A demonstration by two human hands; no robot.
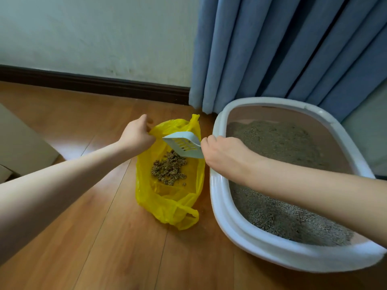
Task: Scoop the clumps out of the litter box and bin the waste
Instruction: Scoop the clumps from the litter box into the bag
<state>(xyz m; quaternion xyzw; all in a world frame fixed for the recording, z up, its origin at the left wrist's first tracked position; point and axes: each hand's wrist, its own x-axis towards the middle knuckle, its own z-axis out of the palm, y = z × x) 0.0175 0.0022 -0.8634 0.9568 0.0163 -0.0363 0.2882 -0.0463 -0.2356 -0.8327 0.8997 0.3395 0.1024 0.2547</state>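
1. Clumps (169,170) of brownish used litter lie in a loose heap at the bottom of the yellow plastic bag (167,208), which sits open on the floor just left of the litter box (236,233).
2. Left hand (137,133) pinches the bag's far-left rim and holds the mouth open; the fingers are curled round the thin film.
3. Bag film looks soft, light and slippery, so it will likely sag shut if that rim is let go; the two handle loops are the sensible places to lift it later.
4. Litter scoop (184,144), white slotted plastic, hangs tilted over the bag's mouth with nothing visible in it; it looks stiff and light.
5. Right hand (222,153) is closed round the scoop's handle, which is hidden under the hand, and sits above the box's near-left rim.
6. Clumps look crumbly, so I judge they would break if shaken hard through the slots.
7. Grey litter (278,143) fills the white-rimmed box, piled unevenly; whether clumps remain in it cannot be told.
8. Wooden plank floor (104,237) is smooth and glossy. A pale wall (94,34) with a dark skirting board (94,83) runs behind, and blue curtains (282,49) hang behind the box.
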